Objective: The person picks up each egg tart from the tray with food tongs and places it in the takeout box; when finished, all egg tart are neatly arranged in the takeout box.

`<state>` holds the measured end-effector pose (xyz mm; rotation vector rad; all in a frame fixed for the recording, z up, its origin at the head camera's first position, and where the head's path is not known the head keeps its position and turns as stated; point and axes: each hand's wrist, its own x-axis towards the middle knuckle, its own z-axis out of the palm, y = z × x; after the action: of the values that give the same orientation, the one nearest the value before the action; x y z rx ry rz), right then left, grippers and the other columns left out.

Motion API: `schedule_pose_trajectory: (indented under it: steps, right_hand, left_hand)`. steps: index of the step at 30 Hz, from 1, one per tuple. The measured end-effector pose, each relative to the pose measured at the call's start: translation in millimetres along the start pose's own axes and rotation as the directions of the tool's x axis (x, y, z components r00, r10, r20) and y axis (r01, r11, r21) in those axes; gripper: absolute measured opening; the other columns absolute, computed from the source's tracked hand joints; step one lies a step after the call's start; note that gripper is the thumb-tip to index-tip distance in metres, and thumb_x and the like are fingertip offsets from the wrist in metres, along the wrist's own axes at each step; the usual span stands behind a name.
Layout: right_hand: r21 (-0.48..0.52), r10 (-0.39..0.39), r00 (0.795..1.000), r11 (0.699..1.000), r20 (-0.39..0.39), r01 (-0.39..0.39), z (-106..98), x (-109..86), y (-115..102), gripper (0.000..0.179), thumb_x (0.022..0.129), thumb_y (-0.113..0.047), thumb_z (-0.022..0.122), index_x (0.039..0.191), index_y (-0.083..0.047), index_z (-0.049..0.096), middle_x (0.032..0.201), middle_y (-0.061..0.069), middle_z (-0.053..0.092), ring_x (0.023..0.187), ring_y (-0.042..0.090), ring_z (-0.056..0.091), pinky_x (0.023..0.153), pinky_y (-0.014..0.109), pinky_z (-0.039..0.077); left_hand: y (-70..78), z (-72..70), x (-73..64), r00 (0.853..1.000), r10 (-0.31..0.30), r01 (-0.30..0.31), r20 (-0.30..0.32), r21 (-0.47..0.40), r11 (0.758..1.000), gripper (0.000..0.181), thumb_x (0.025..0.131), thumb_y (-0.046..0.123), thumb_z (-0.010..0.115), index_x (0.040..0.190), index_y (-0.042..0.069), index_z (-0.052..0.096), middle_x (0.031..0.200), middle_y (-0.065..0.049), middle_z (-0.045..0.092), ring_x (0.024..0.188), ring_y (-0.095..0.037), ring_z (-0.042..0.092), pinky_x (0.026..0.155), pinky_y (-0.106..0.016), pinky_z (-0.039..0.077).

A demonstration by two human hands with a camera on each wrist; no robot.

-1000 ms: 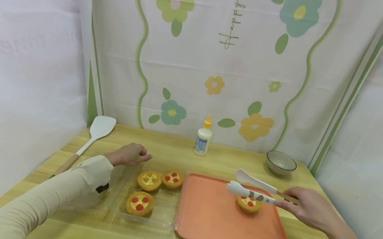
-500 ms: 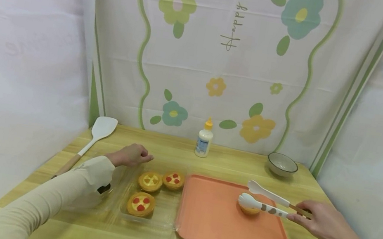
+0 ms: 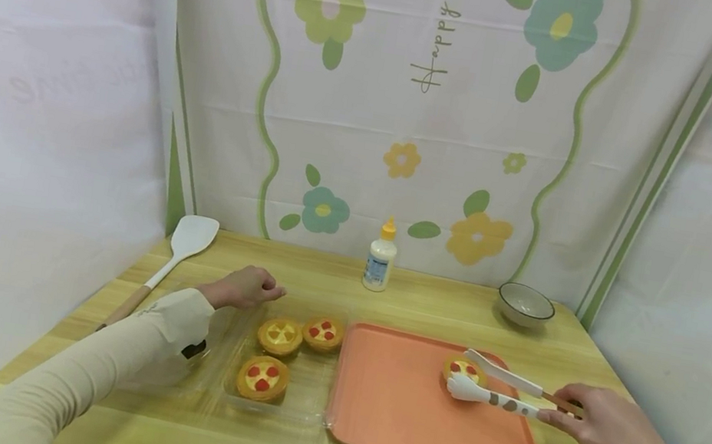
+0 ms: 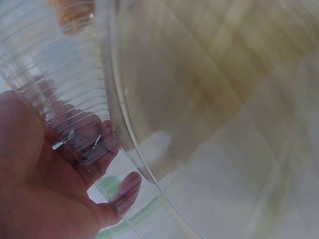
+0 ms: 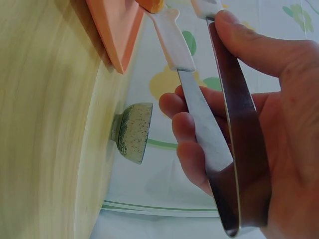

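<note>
My right hand (image 3: 606, 425) grips a pair of tongs (image 5: 246, 149) with white heads and a metal spring bend. In the head view the tong tips stand parted at an egg tart (image 3: 460, 368) with red pieces on top, one arm overlapping its near side. That tart sits toward the back right of the orange tray (image 3: 408, 424). My left hand (image 3: 244, 287) is at the back of a clear plastic box (image 3: 307, 397), and the left wrist view shows its fingers (image 4: 102, 149) curled about the ribbed plastic edge. Several tarts (image 3: 262, 378) lie inside the box.
A white spatula (image 3: 189, 234) with a wooden handle lies at the left. A glue bottle (image 3: 380, 261) with a yellow cap stands at the back middle. The speckled bowl (image 3: 526, 306) is behind the tray, at the right. Fabric walls (image 3: 361, 99) enclose the table.
My right hand and the tongs have shifted right and nearer to me, and the tong tips now sit lower at the tart. My left hand stays at the box.
</note>
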<state>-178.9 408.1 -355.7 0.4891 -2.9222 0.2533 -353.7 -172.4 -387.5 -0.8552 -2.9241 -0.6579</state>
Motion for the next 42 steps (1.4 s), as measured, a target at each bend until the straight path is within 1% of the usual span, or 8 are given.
schedule_pose_trajectory:
  steps: [7,12,16,19,27,33,39,42]
  right_hand:
    - [-0.036,-0.023,0.999,0.999,-0.046,0.022,2,1.3,0,0.028,0.084,-0.046,0.073,0.090,-0.019,0.070,0.073,-0.018,0.059,0.058,-0.004,0.042,0.052,0.024,0.037]
    - [-0.021,-0.024,0.999,1.000,-0.045,0.023,2,5.0,-5,0.028,0.087,-0.047,0.070,0.091,-0.020,0.070,0.069,-0.020,0.055,0.054,-0.003,0.039,0.051,0.023,0.035]
    - [0.003,-0.038,0.998,0.999,-0.046,0.038,0,13.3,-13,0.023,0.089,-0.045,0.069,0.090,-0.023,0.068,0.066,-0.019,0.050,0.055,-0.002,0.038,0.052,0.023,0.033]
    - [0.024,-0.083,0.994,0.996,-0.070,0.085,-3,23.4,-25,0.018,0.089,-0.042,0.070,0.087,-0.025,0.066,0.065,-0.018,0.048,0.056,-0.003,0.038,0.053,0.023,0.033]
    - [0.011,-0.260,0.957,0.964,-0.129,0.264,-16,61.9,-71,0.018,0.089,-0.039,0.071,0.089,-0.021,0.066,0.070,-0.020,0.054,0.059,-0.005,0.044,0.056,0.024,0.041]
    - [0.007,-0.369,0.925,0.928,-0.092,0.372,-17,88.2,-105,0.026,0.091,-0.043,0.067,0.095,-0.018,0.067,0.077,-0.018,0.058,0.063,-0.004,0.047,0.059,0.024,0.043]
    - [-0.015,-0.465,0.884,0.885,-0.047,0.465,-13,108.8,-134,0.034,0.091,-0.051,0.063,0.096,-0.017,0.066,0.079,-0.014,0.060,0.061,-0.003,0.046,0.057,0.024,0.042]
    - [-0.031,-0.484,0.875,0.875,-0.023,0.483,-7,116.7,-145,0.037,0.091,-0.054,0.062,0.094,-0.018,0.066,0.076,-0.015,0.057,0.058,-0.002,0.043,0.055,0.023,0.040]
  left_hand:
    - [-2.4,0.2,1.1,1.000,-0.015,0.014,0.014,0.006,1.000,0.048,0.101,0.030,0.054,0.058,0.018,0.037,0.053,0.008,0.033,0.050,-0.007,0.030,0.051,-0.024,0.027]
    - [-2.4,0.8,0.6,1.000,-0.003,0.003,0.007,-0.001,1.000,0.048,0.101,0.029,0.054,0.057,0.018,0.038,0.053,0.008,0.034,0.050,-0.008,0.031,0.051,-0.025,0.027]
    - [-4.5,2.0,1.3,1.000,-0.003,0.003,0.002,0.003,1.000,0.048,0.101,0.030,0.054,0.057,0.018,0.037,0.053,0.009,0.033,0.050,-0.007,0.030,0.051,-0.024,0.027]
    - [-5.8,2.6,1.4,1.000,-0.010,0.010,-0.002,0.004,1.000,0.048,0.100,0.030,0.055,0.057,0.018,0.037,0.053,0.009,0.033,0.049,-0.007,0.030,0.051,-0.024,0.027]
    - [-7.3,2.0,0.1,1.000,0.026,-0.026,-0.016,-0.018,0.999,0.048,0.100,0.028,0.055,0.057,0.018,0.038,0.053,0.009,0.034,0.049,-0.007,0.030,0.050,-0.024,0.026]
    - [-6.6,1.5,-0.9,0.994,0.097,-0.098,-0.042,-0.028,0.995,0.047,0.100,0.028,0.054,0.057,0.020,0.036,0.052,0.012,0.032,0.048,-0.004,0.029,0.048,-0.022,0.026]
    - [-3.5,1.1,-0.2,1.000,0.030,-0.031,-0.009,-0.021,0.999,0.047,0.101,0.027,0.054,0.058,0.017,0.039,0.054,0.008,0.035,0.049,-0.006,0.030,0.050,-0.023,0.027]
    - [-2.7,2.0,0.9,1.000,0.007,-0.007,-0.008,-0.002,1.000,0.047,0.101,0.028,0.054,0.058,0.017,0.038,0.054,0.008,0.035,0.049,-0.007,0.030,0.050,-0.024,0.027]
